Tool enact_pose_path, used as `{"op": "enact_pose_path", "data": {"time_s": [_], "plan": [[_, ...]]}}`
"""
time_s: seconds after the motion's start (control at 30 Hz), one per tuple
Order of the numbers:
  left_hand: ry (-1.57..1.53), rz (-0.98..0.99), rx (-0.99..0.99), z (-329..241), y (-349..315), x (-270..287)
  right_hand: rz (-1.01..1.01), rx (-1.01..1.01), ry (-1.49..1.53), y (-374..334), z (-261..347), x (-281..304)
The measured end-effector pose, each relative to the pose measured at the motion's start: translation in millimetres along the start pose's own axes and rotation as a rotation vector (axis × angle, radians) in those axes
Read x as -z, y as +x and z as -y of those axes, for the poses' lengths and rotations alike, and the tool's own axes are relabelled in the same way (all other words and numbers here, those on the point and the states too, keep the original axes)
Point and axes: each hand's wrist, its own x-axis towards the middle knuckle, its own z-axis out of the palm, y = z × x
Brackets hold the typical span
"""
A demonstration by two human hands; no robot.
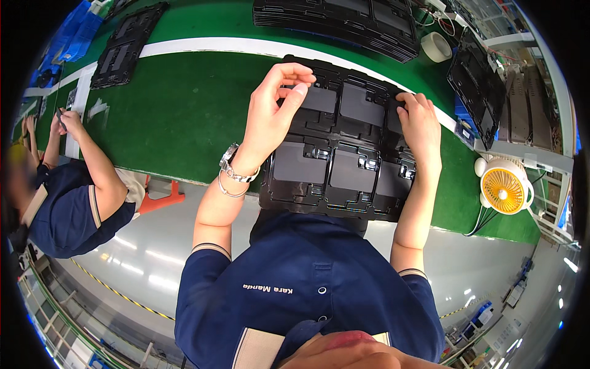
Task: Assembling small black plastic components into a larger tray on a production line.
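Observation:
A black plastic tray with moulded compartments lies in front of me, its near edge by my body. Flat dark grey pieces sit in its compartments. Above the tray's far left part is my left hand, fingers curled and thumb close to the fingertips. Whether something small is between them I cannot make out. My right hand is over the tray's right side, fingers bent, with a gap between thumb and forefinger. Nothing shows in that gap; whether its fingertips touch the tray is unclear.
Beyond a white strip on the green table lies a stack of black trays. Another tray lies far left. Tape roll, leaning black panel and yellow-white fan stand right. A co-worker works at left.

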Motion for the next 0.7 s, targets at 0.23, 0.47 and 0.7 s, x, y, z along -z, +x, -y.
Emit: {"op": "enact_pose_path", "data": {"time_s": [0.23, 0.47, 0.7], "plan": [[-0.005, 0.179, 0.072, -7.4, -1.8, -4.6, 0.091, 0.088, 0.230, 8.4, -26.7, 5.1], [0.038, 0.351, 0.066, -9.4, -10.3, -6.9, 0.021, 0.229, 0.265, 2.0, -12.6, 15.8], [0.080, 0.452, 0.038, -8.6, -12.2, -11.3, 0.055, 0.142, 0.312, -3.4, -0.3, 32.6]]}}
